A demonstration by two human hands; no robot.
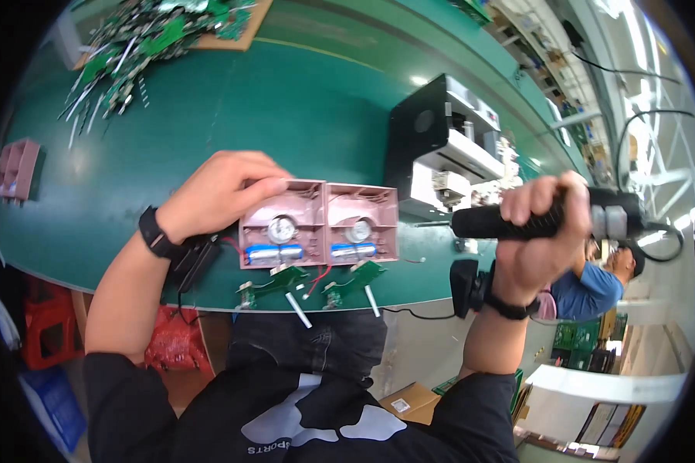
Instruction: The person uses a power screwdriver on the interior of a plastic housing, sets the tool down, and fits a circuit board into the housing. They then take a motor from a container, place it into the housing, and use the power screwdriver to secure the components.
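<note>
Two pink plastic housings sit side by side on the green table. The left housing (304,218) and the right housing (378,202) each hold a round silvery part, perhaps a speaker, and a blue cylindrical battery (353,251). My left hand (222,189) grips the left housing at its upper left corner, thumb along the rim and fingers partly hidden behind. Green circuit boards (355,284) with white strips lie at the housings' near side, joined by thin wires. Raised at the right, my right hand (547,220) is wrapped round a black corded electric screwdriver (483,222), its thin bit pointing left.
A black and white machine (421,127) stands beyond the housings to the right. Many circuit boards (158,46) are heaped at the far left. Another pink housing (17,171) lies at the left edge. A person in blue (591,289) is at the right.
</note>
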